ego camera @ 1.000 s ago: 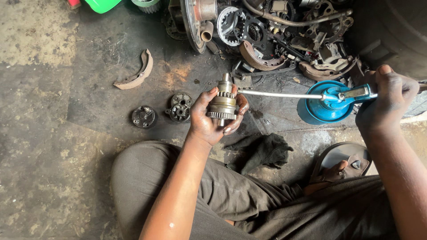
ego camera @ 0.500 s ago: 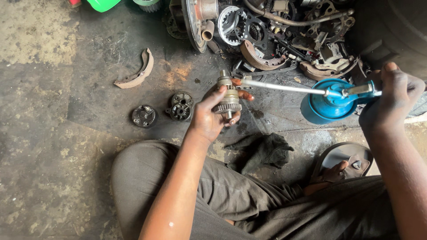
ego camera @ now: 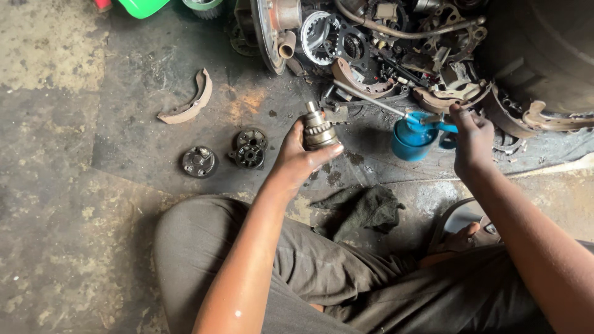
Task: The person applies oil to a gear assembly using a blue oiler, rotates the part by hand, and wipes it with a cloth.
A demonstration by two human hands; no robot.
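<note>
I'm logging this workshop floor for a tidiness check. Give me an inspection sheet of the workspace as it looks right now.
Surface: stained, oily concrete floor.
Job's things: toothed metal gear part held upright; blue oil can with long spout standing on the floor.
Clutter: curved brake shoe, two round metal parts, dark rag, pile of dismantled parts.
Hands: left hand grips the gear part; right hand on the oil can's handle.
Cables: nothing seen.
Surroundings: green plastic object at the top edge; large dark tyre at the right.

Curved brake shoe [ego camera: 187, 101]; dark rag [ego camera: 359, 211]
</note>
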